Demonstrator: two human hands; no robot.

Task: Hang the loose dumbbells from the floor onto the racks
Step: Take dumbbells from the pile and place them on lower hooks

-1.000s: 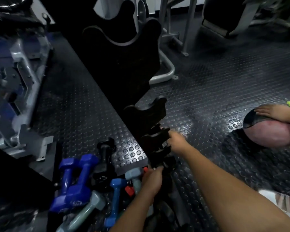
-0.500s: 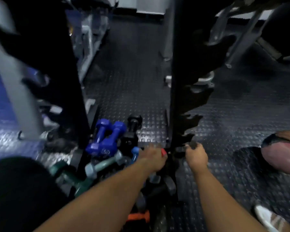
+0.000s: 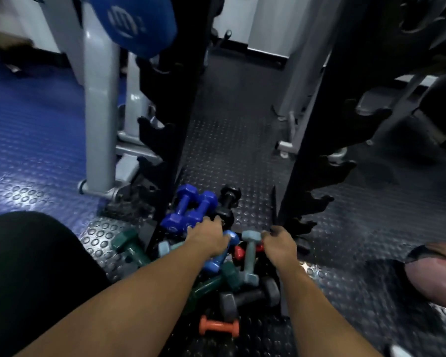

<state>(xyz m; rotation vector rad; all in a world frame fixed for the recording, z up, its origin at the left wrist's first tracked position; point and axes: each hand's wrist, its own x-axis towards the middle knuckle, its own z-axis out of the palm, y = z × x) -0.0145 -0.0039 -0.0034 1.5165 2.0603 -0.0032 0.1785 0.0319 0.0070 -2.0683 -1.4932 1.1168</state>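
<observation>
Several loose dumbbells lie heaped on the floor between two black racks (image 3: pixel 309 140) (image 3: pixel 175 119). A dark blue pair (image 3: pixel 188 210) and a black one (image 3: pixel 228 202) lie at the far side; green (image 3: pixel 129 244), pale blue (image 3: pixel 250 256), grey (image 3: pixel 250 297) and orange (image 3: pixel 218 328) ones lie nearer. My left hand (image 3: pixel 209 239) lies on the pile, fingertips touching the dark blue pair, palm over a mid-blue dumbbell (image 3: pixel 218 261). My right hand (image 3: pixel 278 243) has its fingers curled downward beside the pale blue dumbbell's top head, at the right rack's foot; what it grips is hidden.
Both racks' notched hooks hold no dumbbells in view. A grey machine frame (image 3: pixel 98 119) with a blue pad (image 3: pixel 131 24) stands at left on blue flooring. My dark-clothed knee (image 3: pixel 31 279) fills the lower left. A pink ball (image 3: pixel 435 276) sits at the right edge.
The view swung left and down onto the pile. My right hand left the right rack's lower hooks and came down beside the pale blue dumbbell. My left hand reached further toward the dark blue pair.
</observation>
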